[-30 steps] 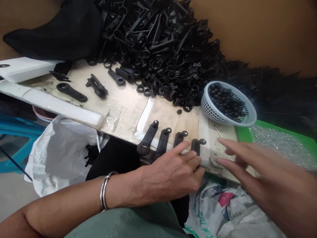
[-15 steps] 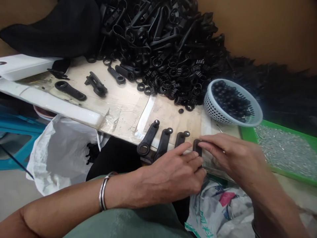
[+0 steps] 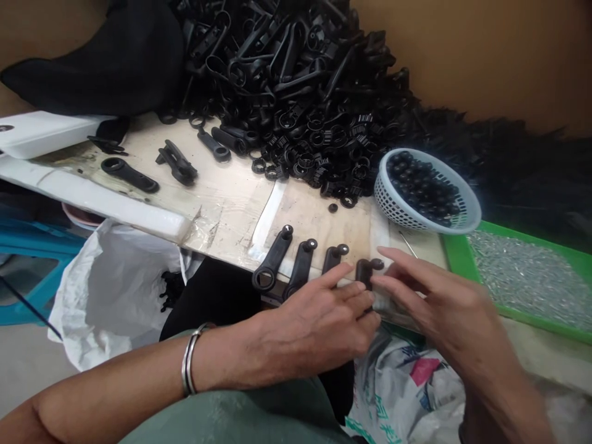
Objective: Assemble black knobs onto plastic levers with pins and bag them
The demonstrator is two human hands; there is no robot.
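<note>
My left hand [image 3: 324, 320] lies at the bench's front edge, its fingers curled around the lower end of a black plastic crank handle [image 3: 364, 274]. A small round knob [image 3: 377, 264] now shows at that handle's upper end. Close beside the knob, my right hand [image 3: 439, 296] has its thumb and forefinger spread apart, with nothing visible between them. Three similar crank handles [image 3: 274, 259] stand in a row to the left, each with a knob on top. My left hand partly covers the nearest ones.
Black plastic parts [image 3: 277, 80] are heaped at the back. A pale blue basket [image 3: 388, 200] holds black knobs, and a green tray [image 3: 456, 259] holds small metal pins or screws. A thin metal rod [image 3: 408, 245] lies between. A white sack [image 3: 111, 296] hangs below left.
My right thumb and forefinger have come apart and moved off the handle's top, uncovering its knob. My left hand keeps its hold. The whole view has shifted slightly.
</note>
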